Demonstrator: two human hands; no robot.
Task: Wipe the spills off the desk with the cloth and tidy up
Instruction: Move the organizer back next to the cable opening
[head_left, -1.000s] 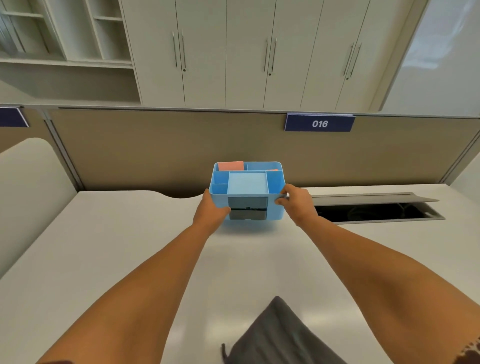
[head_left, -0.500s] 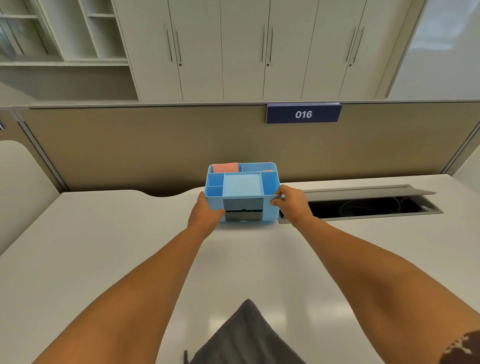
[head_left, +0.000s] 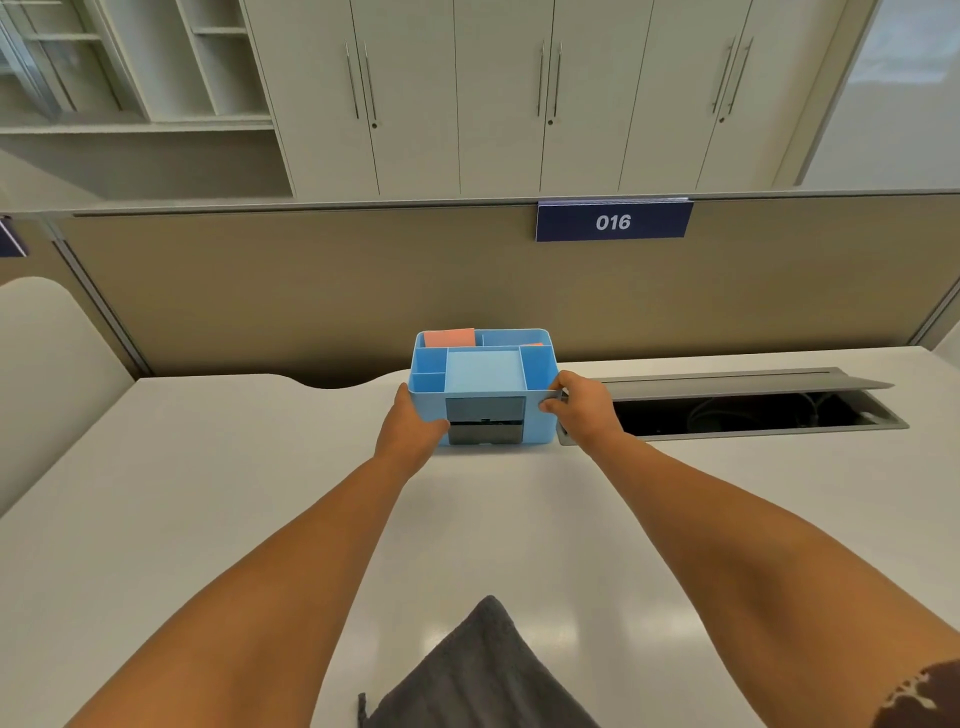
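A blue desk organizer (head_left: 540, 421) with several compartments and a dark drawer front stands at the far side of the white desk (head_left: 208, 493), close to the partition. Pink notes (head_left: 450, 338) stick up in its back left compartment. My left hand (head_left: 410, 431) grips its left front corner. My right hand (head_left: 579, 408) grips its right front corner. A dark grey cloth (head_left: 483, 675) lies on the desk at the near edge, between my forearms. No spill is visible on the desk.
Just right of the organizer is an open cable tray (head_left: 737, 410) with its grey lid raised. A tan partition (head_left: 311, 291) with a blue sign "016" (head_left: 613, 222) runs behind the desk. Cabinets stand beyond it.
Both hands have pushed the organizer away from me toward the partition; it was lifted slightly a second ago and now rests on the desk.
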